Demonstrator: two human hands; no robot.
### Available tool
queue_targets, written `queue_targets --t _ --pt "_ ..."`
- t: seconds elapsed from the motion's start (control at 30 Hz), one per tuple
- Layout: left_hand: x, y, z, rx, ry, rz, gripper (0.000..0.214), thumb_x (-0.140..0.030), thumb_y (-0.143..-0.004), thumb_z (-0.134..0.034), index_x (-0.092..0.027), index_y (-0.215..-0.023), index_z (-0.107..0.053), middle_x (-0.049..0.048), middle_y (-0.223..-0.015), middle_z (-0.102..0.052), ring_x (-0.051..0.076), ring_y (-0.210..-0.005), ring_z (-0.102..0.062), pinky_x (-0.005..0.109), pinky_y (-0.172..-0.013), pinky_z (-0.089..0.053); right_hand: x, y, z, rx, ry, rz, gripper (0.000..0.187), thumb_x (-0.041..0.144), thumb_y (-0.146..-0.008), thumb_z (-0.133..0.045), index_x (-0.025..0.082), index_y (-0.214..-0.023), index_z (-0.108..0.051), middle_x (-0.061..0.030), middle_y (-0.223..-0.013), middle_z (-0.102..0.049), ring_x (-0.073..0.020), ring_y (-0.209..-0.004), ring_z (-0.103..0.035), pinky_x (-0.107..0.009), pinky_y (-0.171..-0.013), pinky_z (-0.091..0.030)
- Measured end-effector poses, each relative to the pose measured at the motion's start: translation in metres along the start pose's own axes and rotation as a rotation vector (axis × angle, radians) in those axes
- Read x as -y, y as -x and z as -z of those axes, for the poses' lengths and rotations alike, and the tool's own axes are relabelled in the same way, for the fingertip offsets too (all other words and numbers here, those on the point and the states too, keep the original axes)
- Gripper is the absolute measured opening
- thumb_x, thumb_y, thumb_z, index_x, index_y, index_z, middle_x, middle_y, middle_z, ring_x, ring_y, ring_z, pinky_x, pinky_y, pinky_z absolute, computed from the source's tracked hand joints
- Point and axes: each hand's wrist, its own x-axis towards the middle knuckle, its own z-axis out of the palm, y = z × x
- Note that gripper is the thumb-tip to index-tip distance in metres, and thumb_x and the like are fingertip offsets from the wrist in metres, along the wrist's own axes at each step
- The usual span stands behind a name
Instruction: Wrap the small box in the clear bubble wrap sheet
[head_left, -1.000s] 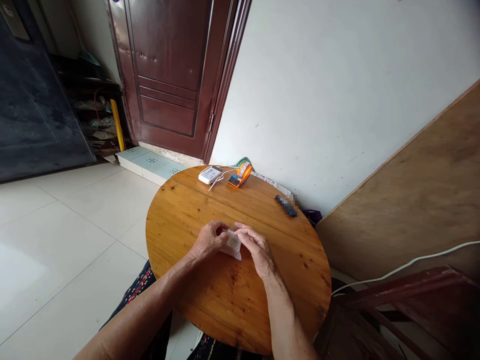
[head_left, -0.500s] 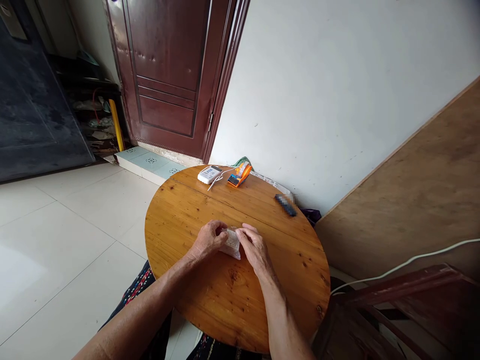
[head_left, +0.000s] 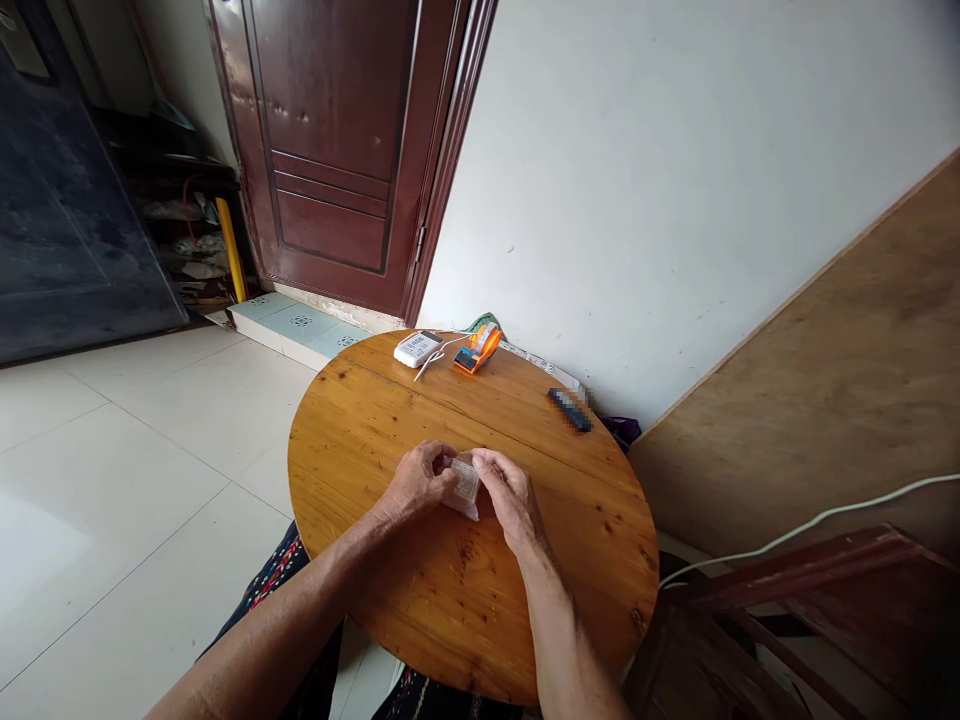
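A small whitish package with a clear, plastic-looking wrap (head_left: 464, 486) lies on the round wooden table (head_left: 360, 430), between my two hands. Fine print seems to cover its upper face, too small to read. My left hand (head_left: 421, 480) grips its left side, thumb on top and fingers curled behind. At the package's upper right corner, my right hand (head_left: 510, 492) pinches the edge with thumb and fingertips. Parts of the package are hidden under the fingers.
Toward the table's far edge are a white corded device (head_left: 417, 348) and an orange tape dispenser (head_left: 478, 350). A dark, blurred-out object (head_left: 570, 409) lies at the right rim. Beyond stand a white wall (head_left: 600, 200) and a dark red door (head_left: 330, 150).
My right hand's fingers have drawn in closer together at the package's corner. The left hand stays nearly still on the package.
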Motion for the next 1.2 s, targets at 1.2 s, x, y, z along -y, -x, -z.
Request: queue_targets --t 1.2 --pt "0.0076 -0.0013 -0.0030 -0.004 -0.011 -0.046 0.036 -0.023 -0.070 -0.056 -0.015 -0.103 -0.067 0.0022 -0.087 -0.064 0.015 -0.077 -0.058 0.025 -0.071 -0.047 -0.0009 -0.0003 0.0016 -0.023 -0.163 0.000 0.037 0.047 -0.070 -0.073 0.019 -0.096 -0.072 -0.0061 -0.090 -0.074 -0.0210 -0.082 -0.065 -0.034 -0.078 -0.051"
